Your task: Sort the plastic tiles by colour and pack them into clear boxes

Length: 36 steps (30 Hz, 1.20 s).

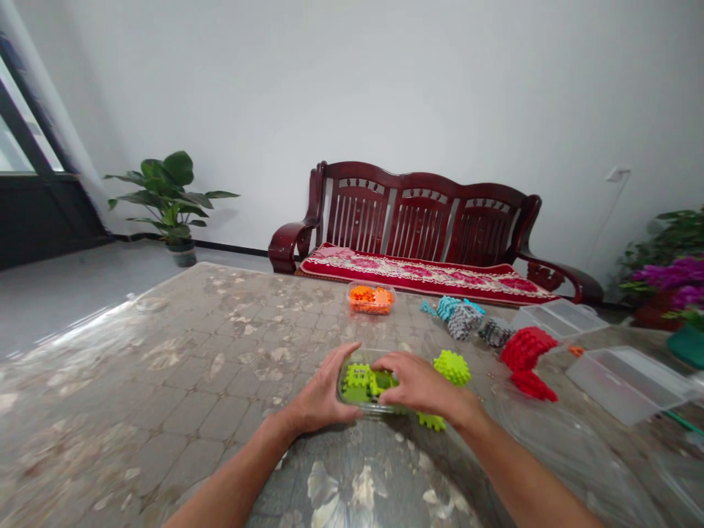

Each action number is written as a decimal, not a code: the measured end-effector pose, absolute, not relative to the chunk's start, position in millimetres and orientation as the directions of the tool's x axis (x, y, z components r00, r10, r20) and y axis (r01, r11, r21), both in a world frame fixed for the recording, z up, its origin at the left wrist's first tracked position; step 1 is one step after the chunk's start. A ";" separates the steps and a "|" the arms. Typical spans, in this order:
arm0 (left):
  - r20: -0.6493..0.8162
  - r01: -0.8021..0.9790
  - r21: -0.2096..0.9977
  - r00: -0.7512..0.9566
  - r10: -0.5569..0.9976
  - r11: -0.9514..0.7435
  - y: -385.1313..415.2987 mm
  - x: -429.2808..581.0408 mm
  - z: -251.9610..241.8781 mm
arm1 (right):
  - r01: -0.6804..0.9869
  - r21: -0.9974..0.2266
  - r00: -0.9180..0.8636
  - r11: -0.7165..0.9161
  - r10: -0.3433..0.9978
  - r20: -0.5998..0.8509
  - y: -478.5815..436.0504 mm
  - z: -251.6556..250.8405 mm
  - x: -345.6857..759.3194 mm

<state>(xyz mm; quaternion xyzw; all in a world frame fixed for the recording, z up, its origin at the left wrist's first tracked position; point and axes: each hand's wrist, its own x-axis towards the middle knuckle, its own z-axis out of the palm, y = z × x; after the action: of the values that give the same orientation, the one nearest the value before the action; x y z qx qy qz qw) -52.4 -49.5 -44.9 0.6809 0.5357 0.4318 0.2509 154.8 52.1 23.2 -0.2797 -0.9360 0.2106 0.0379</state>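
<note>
In the head view a clear plastic container [377,412] stands on the table in front of me, with lime-green toothed building pieces [358,375] inside. My left hand [322,392] is wrapped round its left side, thumb at the near edge and fingers at the far edge. Reaching in from the right, my right hand [421,383] has its fingers closed on a green piece in the container; its fingers hide part of that piece. Beyond my right hand lies a stack of green pieces [452,367], and another green piece [432,422] shows beneath my right wrist.
Farther back stands a clear container of orange pieces [372,299]. To the right are grey stacks [465,321], blue stacks [448,307], red stacks [526,348] and a translucent box [632,385]. Clear lids [566,440] lie near my right forearm. A wooden bench [421,220] stands behind the table.
</note>
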 end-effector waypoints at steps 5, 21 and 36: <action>0.320 0.509 0.805 0.061 0.945 -0.305 -49.6 -52.9 -44.7 | 0.455 -0.535 -0.870 0.712 0.483 -0.097 60.1 23.5 155.5; 0.316 0.510 0.807 0.051 0.947 -0.297 -49.1 -52.5 -46.5 | 0.428 -0.545 -0.876 0.721 0.479 -0.055 56.8 18.3 154.3; 0.274 0.504 0.824 0.047 0.960 -0.260 -50.0 -53.9 -43.5 | 0.667 -0.582 -0.557 0.465 0.830 0.025 130.6 38.4 269.7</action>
<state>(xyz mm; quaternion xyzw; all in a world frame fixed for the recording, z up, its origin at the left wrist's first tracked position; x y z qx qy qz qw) -53.9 -50.0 -43.5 0.6714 0.5454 0.4232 0.2695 269.7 130.6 38.4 -0.4444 -0.8419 0.2643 0.1543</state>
